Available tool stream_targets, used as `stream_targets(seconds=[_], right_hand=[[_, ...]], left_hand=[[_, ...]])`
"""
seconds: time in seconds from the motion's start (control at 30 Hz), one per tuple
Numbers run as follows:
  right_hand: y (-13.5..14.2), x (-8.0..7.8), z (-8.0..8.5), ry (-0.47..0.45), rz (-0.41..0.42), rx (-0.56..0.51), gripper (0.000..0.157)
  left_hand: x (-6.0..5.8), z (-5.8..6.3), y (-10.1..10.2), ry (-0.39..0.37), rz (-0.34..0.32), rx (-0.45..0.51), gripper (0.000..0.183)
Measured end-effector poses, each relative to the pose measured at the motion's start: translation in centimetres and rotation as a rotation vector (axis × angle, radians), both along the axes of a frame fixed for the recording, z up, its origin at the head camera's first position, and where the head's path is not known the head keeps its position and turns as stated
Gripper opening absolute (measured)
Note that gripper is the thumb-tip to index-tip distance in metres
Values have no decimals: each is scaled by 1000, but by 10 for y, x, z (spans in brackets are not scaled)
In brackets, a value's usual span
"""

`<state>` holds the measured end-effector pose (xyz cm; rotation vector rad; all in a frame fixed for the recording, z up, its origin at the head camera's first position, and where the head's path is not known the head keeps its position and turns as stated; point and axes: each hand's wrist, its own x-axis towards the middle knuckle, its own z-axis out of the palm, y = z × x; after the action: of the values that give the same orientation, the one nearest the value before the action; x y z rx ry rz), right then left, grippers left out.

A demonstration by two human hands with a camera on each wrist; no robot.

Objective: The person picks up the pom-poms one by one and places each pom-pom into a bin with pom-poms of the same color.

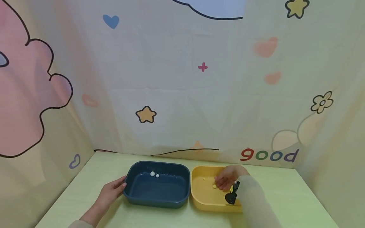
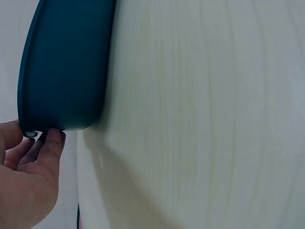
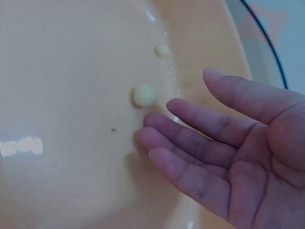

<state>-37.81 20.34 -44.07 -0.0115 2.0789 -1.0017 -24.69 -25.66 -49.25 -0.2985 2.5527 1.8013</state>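
In the head view my left hand point(image 1: 109, 191) is at the left end of a dark blue basin point(image 1: 156, 202). The left wrist view shows thumb and fingers pinching the end of that basin point(image 2: 66, 67) at its rim. Two small white balls point(image 1: 152, 174) lie inside near its back wall. My right hand point(image 1: 228, 178) reaches into a yellow basin point(image 1: 216, 207), palm up and fingers loosely extended, holding nothing. Just beyond its fingertips in the right wrist view is a pale ball point(image 3: 144, 96), with a smaller ball point(image 3: 162, 50) farther off, near the wall.
Both basins stand side by side on a pale wood-grain table point(image 1: 291, 196). A printed curtain point(image 1: 176, 95) hangs behind and at the sides. A black device point(image 1: 232, 193) is strapped at my right wrist, over the yellow basin. A tiny dark speck point(image 3: 113, 130) marks the basin floor.
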Motion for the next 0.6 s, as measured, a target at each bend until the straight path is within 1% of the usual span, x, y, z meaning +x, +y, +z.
stream_targets(seconds=[0.07,0.13,0.27,0.33,0.43,0.53,0.6], right_hand=[[2,3,6,40,-14,-15,21],[4,7,13,101,-18,-39,23],[6,21,29,235,12,-91,34],[5,30,35,313,10,-128,37],[2,49,43,419,-11,-181,35],[-1,67,50,481,-27,-236,34],[-3,79,53,502,-26,-270,34]], left_hand=[[0,0,1,0,-1,0,47],[0,0,1,-1,0,1,47],[1,0,2,-7,-9,0,47],[1,0,2,-12,-12,-3,48],[1,0,1,-14,-16,-14,48],[1,-1,0,-13,-23,-14,48],[0,0,1,-18,-25,-8,48]])
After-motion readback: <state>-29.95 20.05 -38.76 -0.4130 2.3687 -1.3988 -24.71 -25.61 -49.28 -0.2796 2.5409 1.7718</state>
